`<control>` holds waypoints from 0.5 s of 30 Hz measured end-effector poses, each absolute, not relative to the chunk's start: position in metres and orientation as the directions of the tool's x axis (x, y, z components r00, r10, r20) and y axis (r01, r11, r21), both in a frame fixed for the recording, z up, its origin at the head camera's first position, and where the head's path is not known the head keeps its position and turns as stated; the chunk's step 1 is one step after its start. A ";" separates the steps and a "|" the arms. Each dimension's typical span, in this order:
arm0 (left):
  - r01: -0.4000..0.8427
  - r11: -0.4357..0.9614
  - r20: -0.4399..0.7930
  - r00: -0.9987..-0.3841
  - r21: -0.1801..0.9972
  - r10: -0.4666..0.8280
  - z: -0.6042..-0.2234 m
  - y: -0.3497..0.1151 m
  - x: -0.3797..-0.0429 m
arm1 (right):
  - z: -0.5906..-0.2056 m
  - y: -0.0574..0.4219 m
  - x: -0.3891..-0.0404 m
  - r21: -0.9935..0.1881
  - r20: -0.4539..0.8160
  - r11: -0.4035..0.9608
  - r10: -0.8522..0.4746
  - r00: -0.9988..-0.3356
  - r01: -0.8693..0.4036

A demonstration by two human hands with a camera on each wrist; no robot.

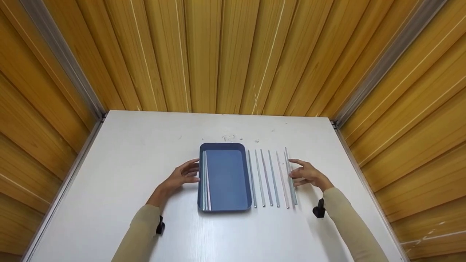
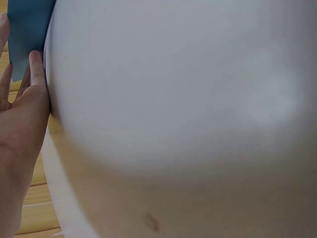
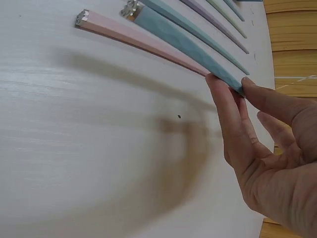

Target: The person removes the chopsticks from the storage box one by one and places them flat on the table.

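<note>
My right hand (image 1: 308, 174) pinches a light blue chopstick (image 3: 190, 52) between thumb and fingertips, raised a little over the table at the right end of a row. Just under it lies a pink chopstick (image 3: 141, 42) with a silvery tip. My left hand (image 1: 178, 177) rests against the left side of a blue rectangular tray (image 1: 229, 178), thumb and fingers touching its wall; the left wrist view shows the fingers along that wall. Inside the tray, a few chopsticks (image 1: 205, 182) lie lengthwise by the left wall.
Between the tray and my right hand, several pastel chopsticks (image 1: 270, 178) lie side by side, roughly parallel. Small dark specks (image 1: 228, 137) dot the white table (image 1: 153, 134) behind the tray. Yellow wood-patterned walls (image 1: 204, 54) enclose the table at the back and sides.
</note>
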State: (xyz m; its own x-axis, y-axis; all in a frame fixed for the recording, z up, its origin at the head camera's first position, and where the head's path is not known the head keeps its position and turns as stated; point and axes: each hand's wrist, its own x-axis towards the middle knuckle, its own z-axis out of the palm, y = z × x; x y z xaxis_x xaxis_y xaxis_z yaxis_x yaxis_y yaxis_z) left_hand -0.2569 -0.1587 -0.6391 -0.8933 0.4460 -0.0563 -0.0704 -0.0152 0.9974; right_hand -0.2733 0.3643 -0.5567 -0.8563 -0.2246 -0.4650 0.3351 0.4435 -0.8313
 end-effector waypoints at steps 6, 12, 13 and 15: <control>-0.072 -0.020 -0.056 -0.892 0.997 0.448 -0.641 -0.159 -0.258 | -0.566 0.365 -0.270 -0.830 -0.453 0.456 -0.217 -0.864 0.321; -0.046 -0.021 -0.032 -0.890 0.999 0.455 -0.643 -0.159 -0.260 | -0.572 0.366 -0.267 -0.815 -0.432 0.501 -0.189 -0.882 0.292; -0.039 -0.023 -0.024 -0.889 0.999 0.456 -0.643 -0.159 -0.260 | -0.572 0.366 -0.266 -0.812 -0.429 0.509 -0.190 -0.883 0.285; -0.031 -0.028 -0.014 -0.888 0.999 0.460 -0.643 -0.160 -0.260 | -0.574 0.365 -0.266 -0.808 -0.425 0.519 -0.189 -0.885 0.277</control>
